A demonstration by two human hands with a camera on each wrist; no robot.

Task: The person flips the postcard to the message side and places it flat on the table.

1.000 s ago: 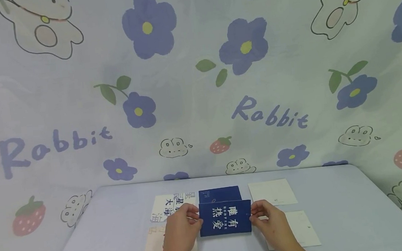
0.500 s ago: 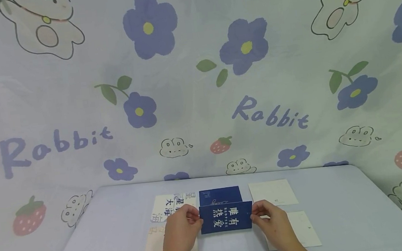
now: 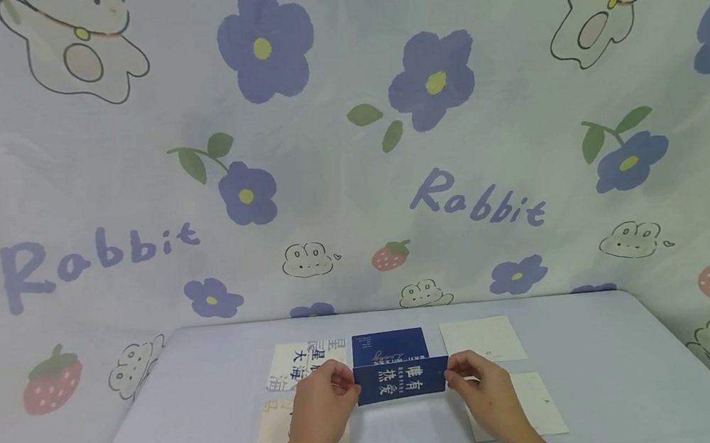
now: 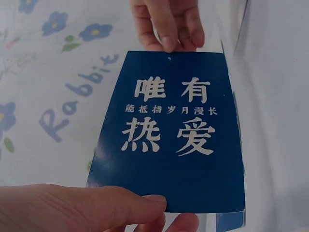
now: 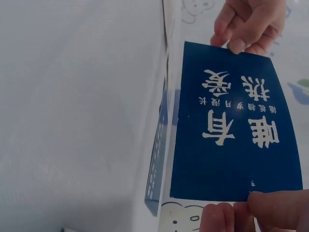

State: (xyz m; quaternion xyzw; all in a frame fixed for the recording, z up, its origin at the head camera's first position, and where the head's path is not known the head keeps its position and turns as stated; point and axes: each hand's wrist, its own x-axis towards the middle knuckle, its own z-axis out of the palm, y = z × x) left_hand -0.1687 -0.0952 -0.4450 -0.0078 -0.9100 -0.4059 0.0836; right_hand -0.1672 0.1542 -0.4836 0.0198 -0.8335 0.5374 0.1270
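A dark blue card with large white Chinese characters is held up by both hands, tilted with its printed face toward me. My left hand pinches its left end, the thumb on the printed face and the fingers behind. At the opposite end my right hand pinches it too, thumb in front. Just behind the held card in the head view, a second blue card with fine white lettering lies on the table. Its near part is hidden by the held one.
On the left lie a white card with blue characters and a cream card, partly covered by the left arm. Two off-white cards, the far one and the near one, lie right. Behind the pale table hangs a printed cloth.
The held card has tilted, so its face looks narrower top to bottom, and its upper edge has dropped slightly. More of the blue card behind it shows. Both hands keep their grip.
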